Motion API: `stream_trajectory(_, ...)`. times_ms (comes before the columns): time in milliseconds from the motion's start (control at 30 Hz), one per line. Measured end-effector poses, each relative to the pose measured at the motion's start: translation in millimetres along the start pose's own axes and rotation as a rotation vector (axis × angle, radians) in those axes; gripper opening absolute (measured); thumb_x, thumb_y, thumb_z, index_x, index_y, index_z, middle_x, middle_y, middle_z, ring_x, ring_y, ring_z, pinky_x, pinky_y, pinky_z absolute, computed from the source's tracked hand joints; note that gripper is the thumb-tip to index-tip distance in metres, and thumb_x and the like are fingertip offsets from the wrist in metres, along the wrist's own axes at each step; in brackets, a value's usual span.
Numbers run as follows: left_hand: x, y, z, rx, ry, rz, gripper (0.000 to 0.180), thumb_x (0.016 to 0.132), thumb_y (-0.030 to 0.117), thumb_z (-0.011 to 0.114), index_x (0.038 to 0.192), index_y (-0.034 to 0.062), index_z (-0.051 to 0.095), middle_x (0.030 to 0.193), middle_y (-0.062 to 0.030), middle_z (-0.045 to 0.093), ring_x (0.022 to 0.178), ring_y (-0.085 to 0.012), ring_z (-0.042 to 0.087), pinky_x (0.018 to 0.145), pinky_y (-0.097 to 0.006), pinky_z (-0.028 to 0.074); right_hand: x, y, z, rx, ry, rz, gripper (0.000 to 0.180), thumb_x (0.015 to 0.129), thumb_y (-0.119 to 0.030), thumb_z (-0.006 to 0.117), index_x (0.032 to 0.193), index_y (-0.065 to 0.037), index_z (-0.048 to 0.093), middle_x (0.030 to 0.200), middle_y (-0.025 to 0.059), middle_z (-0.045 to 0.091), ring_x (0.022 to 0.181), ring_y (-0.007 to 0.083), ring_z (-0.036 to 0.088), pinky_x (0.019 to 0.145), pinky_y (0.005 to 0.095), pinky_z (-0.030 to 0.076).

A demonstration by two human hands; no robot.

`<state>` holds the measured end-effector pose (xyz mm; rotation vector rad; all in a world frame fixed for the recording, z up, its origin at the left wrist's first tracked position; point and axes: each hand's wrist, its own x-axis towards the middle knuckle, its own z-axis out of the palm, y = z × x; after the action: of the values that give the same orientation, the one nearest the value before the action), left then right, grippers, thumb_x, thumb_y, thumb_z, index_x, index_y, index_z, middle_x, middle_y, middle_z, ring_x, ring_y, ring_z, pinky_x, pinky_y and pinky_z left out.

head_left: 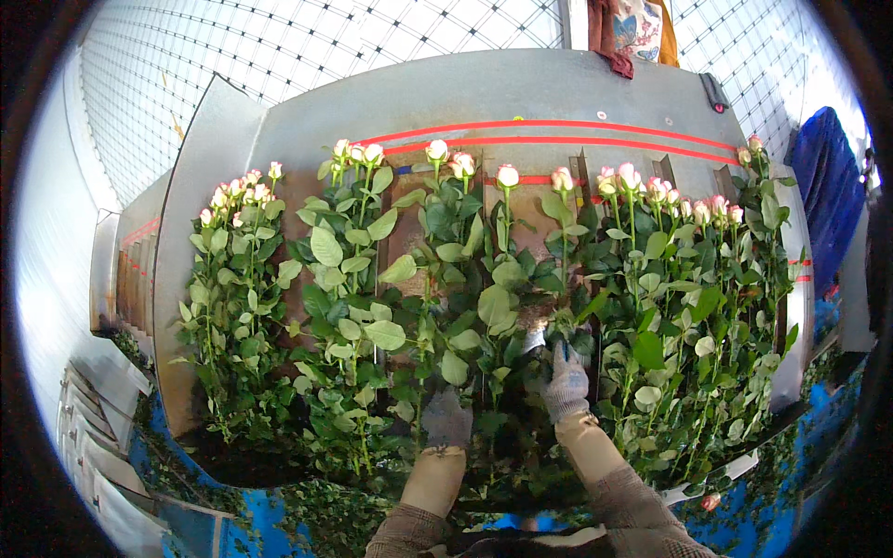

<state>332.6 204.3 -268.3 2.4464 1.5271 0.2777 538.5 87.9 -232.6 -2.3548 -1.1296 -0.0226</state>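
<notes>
Pink-and-white roses (507,176) with long leafy stems lie in upright rows over a grey metal table (437,93), blooms toward its far edge. My left hand (448,418), in a grey glove, is low among the leaves left of the middle; its fingers are hidden by foliage and blur. My right hand (566,383), also in a grey glove, is closed among leaves below a single rose (562,179). Leaves cover what its fingers grip. Next to those fingers shows a small whitish, shiny patch (535,337) that I cannot identify.
Thin metal dividers (579,167) separate the rows, and red stripes (558,125) cross the table's far part. A dense group of roses (665,193) fills the right side, another group (244,191) the left. Blue sheeting (828,186) hangs at right. Cut greenery lies on the blue floor (265,516).
</notes>
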Motion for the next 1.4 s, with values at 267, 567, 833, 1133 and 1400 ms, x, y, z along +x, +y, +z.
stream_trajectory(267, -2, 6, -21, 0.046, -0.164, 0.033, 0.067, 0.079, 0.031, 0.069, 0.137, 0.0091, 0.046, 0.122, -0.0175, 0.060, 0.103, -0.0323, 0.064, 0.083, -0.041, 0.055, -17, -39, 22, -0.041, 0.014, -0.108, 0.079, 0.079, -0.028, 0.071, 0.143, -0.001, 0.032, 0.138, 0.0255, 0.043, 0.112, 0.0420, 0.055, 0.094, 0.0428, 0.048)
stream_trajectory(567, -53, -208, -181, -0.825, 0.479, -0.202, 0.044, 0.086, 0.025, 0.067, 0.126, 0.0107, 0.056, 0.121, -0.0145, 0.058, 0.109, -0.0285, 0.058, 0.091, -0.040, 0.050, -82, -84, -68, 0.180, 0.167, -0.310, 0.075, 0.077, -0.018, 0.072, 0.139, 0.003, 0.037, 0.128, 0.0279, 0.052, 0.111, 0.0441, 0.056, 0.095, 0.0416, 0.049)
stream_trajectory(833, 31, -401, -242, 0.230, 0.227, -0.837, 0.119, 0.067, 0.062, 0.075, 0.153, 0.0175, 0.007, 0.155, -0.0217, 0.014, 0.140, -0.0417, 0.021, 0.112, -0.047, 0.030, -104, -247, -19, 0.577, -0.250, -0.569, 0.062, 0.082, 0.002, 0.064, 0.140, -0.003, 0.043, 0.125, 0.0177, 0.058, 0.107, 0.0281, 0.061, 0.085, 0.0382, 0.052)
stream_trajectory(1133, 100, -575, -206, -0.077, 0.004, -0.788, 0.128, 0.060, 0.059, 0.081, 0.152, 0.0160, 0.004, 0.149, -0.0214, 0.033, 0.133, -0.0362, 0.039, 0.102, -0.046, 0.043, -107, -330, 41, 0.242, -0.328, -0.623, 0.069, 0.077, -0.026, 0.075, 0.135, -0.001, 0.047, 0.121, 0.0215, 0.060, 0.096, 0.0365, 0.066, 0.080, 0.0426, 0.055)
stream_trajectory(1400, 123, -637, -199, -0.610, 0.233, -0.603, 0.078, 0.068, 0.039, 0.082, 0.131, 0.0074, 0.050, 0.113, -0.0133, 0.067, 0.100, -0.0287, 0.065, 0.085, -0.039, 0.053, -98, -389, 58, 0.224, -0.525, -0.612, 0.070, 0.080, -0.027, 0.073, 0.139, -0.006, 0.043, 0.124, 0.0230, 0.058, 0.099, 0.0391, 0.064, 0.081, 0.0438, 0.054)
